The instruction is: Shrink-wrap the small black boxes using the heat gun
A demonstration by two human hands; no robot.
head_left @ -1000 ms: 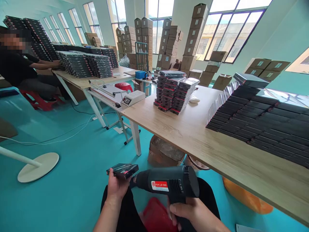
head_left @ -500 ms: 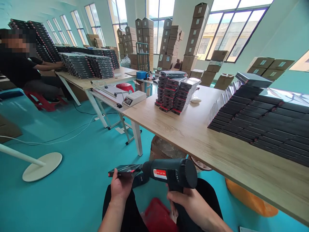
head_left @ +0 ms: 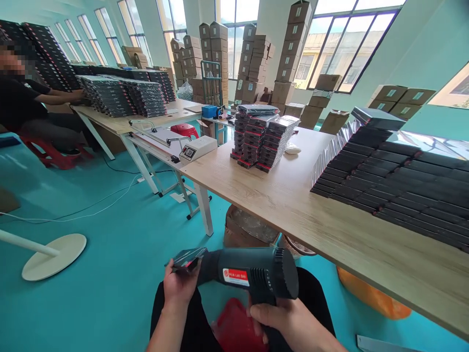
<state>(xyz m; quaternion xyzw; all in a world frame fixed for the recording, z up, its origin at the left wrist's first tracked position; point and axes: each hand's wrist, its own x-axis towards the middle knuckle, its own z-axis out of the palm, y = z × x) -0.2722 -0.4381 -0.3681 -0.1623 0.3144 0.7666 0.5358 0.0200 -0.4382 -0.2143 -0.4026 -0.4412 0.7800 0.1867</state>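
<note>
My left hand point(head_left: 179, 287) is closed around a flat black box point(head_left: 187, 257) with a glossy top and a bit of red on its edge. In my right hand point(head_left: 276, 317) is the handle of a dark green heat gun point(head_left: 261, 268) with a red and white label. The gun lies nearly level, its nozzle pointing left, close against the box's right side. Whether nozzle and box touch, I cannot tell. Both hands are above my lap, in front of the table edge.
On the wooden table point(head_left: 293, 215) stand film-wrapped black boxes point(head_left: 252, 142) and a larger stack of black boxes point(head_left: 395, 181). A bar sealer point(head_left: 198, 148) adjoins its left end. Beneath are a carton point(head_left: 245, 232) and an orange bag point(head_left: 370, 291). Another person point(head_left: 36, 107) sits far left.
The box in my left hand has tilted and turned. The heat gun has shifted slightly left and down, its nozzle now nearer my left hand. The whole view has shifted a little.
</note>
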